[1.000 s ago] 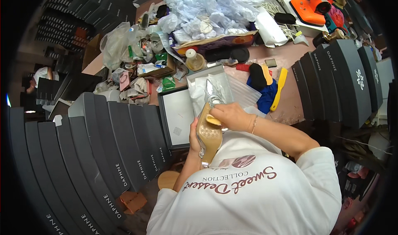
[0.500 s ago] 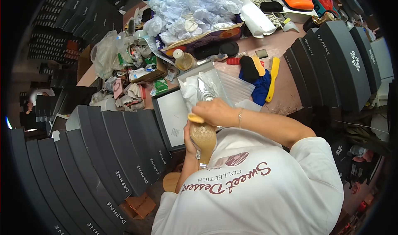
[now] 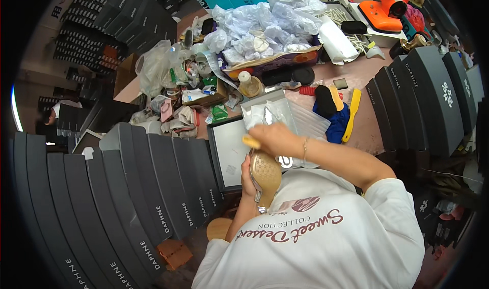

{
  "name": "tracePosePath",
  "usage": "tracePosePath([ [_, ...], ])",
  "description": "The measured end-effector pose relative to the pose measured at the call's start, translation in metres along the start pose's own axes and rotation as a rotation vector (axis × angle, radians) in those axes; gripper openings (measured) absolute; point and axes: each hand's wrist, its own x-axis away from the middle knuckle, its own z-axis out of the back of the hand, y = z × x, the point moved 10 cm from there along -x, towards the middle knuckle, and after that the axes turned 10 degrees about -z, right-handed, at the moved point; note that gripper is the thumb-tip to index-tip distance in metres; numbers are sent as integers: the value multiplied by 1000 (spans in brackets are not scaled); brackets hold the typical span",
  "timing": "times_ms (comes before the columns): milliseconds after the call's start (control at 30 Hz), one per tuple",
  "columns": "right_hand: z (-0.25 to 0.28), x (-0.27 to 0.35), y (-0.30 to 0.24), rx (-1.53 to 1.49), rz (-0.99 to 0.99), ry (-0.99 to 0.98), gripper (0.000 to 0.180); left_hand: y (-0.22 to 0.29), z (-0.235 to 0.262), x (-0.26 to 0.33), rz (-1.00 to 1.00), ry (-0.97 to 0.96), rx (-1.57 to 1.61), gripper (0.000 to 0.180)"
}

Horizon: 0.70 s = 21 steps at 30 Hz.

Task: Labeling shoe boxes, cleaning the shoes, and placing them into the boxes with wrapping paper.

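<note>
Hands at chest height over an open shoe box (image 3: 229, 154): our left hand (image 3: 248, 174) grips a gold high-heeled shoe (image 3: 265, 176) from below, sole upward, which presumably exposes the underside to the small yellow tool (image 3: 250, 142) pinched in our right hand (image 3: 277, 139). Clear plastic wrapping (image 3: 270, 115) lies just beyond (on the cluttered surface (image 3: 367, 131)), near black boxes (image 3: 168, 182) stacked at left.

A row of dark shoe boxes (image 3: 153, 187) walls off the left side, and more dark boxes (image 3: 428, 95) block the right. Between them, the open box (image 3: 229, 151) leaves a small gap (junk (image 3: 193, 100) crowds behind).
</note>
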Motion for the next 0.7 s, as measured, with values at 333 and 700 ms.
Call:
tracePosePath([
  [333,1,4,-13,3,108,29,18,22,-3,-5,-39,162,19,59],
  [700,-29,66,-11,-624,-67,-285,21,-7,43,-33,-96,236,103,60],
])
